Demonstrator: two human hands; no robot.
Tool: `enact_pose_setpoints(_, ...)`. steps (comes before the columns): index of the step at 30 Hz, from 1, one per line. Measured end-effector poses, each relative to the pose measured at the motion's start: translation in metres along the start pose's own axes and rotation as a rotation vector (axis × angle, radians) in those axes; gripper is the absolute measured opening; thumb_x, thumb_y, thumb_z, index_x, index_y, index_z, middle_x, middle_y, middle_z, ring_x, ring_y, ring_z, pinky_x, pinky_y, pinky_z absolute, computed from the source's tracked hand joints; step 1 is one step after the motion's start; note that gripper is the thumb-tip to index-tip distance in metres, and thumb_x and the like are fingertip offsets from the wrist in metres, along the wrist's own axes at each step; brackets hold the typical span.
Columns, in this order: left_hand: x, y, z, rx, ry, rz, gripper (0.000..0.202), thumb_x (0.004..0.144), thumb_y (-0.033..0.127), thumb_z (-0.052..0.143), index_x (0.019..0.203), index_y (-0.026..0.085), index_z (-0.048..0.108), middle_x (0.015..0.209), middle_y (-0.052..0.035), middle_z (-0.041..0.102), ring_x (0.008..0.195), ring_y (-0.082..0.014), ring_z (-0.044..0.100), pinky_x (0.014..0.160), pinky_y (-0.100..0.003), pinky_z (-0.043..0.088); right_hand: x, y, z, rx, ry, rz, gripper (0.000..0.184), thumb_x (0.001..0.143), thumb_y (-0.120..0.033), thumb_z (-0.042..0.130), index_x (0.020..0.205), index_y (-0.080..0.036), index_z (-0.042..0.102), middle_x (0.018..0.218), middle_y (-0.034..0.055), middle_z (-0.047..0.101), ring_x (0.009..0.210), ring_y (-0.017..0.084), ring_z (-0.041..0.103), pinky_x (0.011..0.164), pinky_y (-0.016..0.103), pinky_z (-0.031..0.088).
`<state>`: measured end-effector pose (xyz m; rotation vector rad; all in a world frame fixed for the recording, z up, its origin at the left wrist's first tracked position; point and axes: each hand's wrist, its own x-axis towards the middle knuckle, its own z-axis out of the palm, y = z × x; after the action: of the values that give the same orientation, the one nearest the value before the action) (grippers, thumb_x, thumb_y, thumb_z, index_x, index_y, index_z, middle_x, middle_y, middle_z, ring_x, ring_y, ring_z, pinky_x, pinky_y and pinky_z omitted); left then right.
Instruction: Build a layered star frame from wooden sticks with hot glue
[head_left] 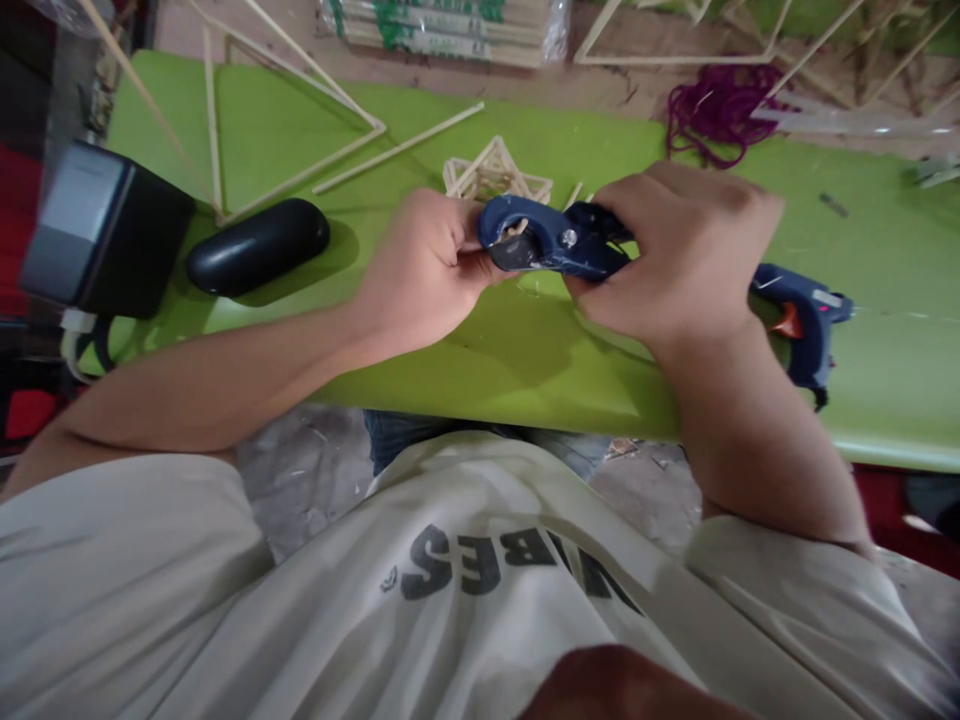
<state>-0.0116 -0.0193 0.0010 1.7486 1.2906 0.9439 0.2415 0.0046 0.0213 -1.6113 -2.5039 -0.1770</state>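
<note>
My right hand [679, 255] is wrapped around the handles of a blue pipe cutter [570, 240], its curved jaw pointing left. Between the jaw and the dark blade sits a small wooden stick [517, 229]. My left hand [431, 265] is closed at the jaw, fingers pinched on the stick, most of which is hidden by the hand. Just behind the cutter stands a small frame of glued sticks [495, 175], partly covered by it. Short stick offcuts lie between that frame and my right hand.
A blue glue gun [806, 320] lies right of my right hand. On the left are a black box-shaped device [105, 230] and a black oval case [259, 245]. A loose stick [397, 148], larger stick frames, packaged sticks [450, 28] and purple yarn [716, 110] lie farther back on the green table [480, 370].
</note>
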Motion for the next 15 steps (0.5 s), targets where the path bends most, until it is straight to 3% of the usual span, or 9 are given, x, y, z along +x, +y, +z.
enact_pose_setpoints(7,0.0007,-0.0039,0.0016,-0.034,0.009,-0.035,0.013,0.092,0.036,0.091,0.097,0.024,0.087,0.094,-0.0006,0.087,0.092,-0.0268,0.084,0.087,-0.039,0.068,0.0039,-0.0058,-0.0003,0.006,-0.068,0.049,0.025,0.092,-0.037,0.060,0.108,-0.033,0.079,0.104,0.0126,0.082,0.100,0.038,0.075,0.077,0.048,0.038)
enact_pose_setpoints(15,0.0000,-0.0085,0.0020,-0.048,0.018,0.018,0.028,0.094,0.031,0.089,0.122,0.028,0.088,0.111,0.0009,0.087,0.114,-0.0303,0.087,0.105,-0.047,0.074,0.0023,-0.0082,0.0015,-0.029,-0.053,0.018,0.026,0.089,-0.039,0.065,0.110,-0.029,0.078,0.105,0.0111,0.083,0.099,0.036,0.078,0.075,0.045,0.038)
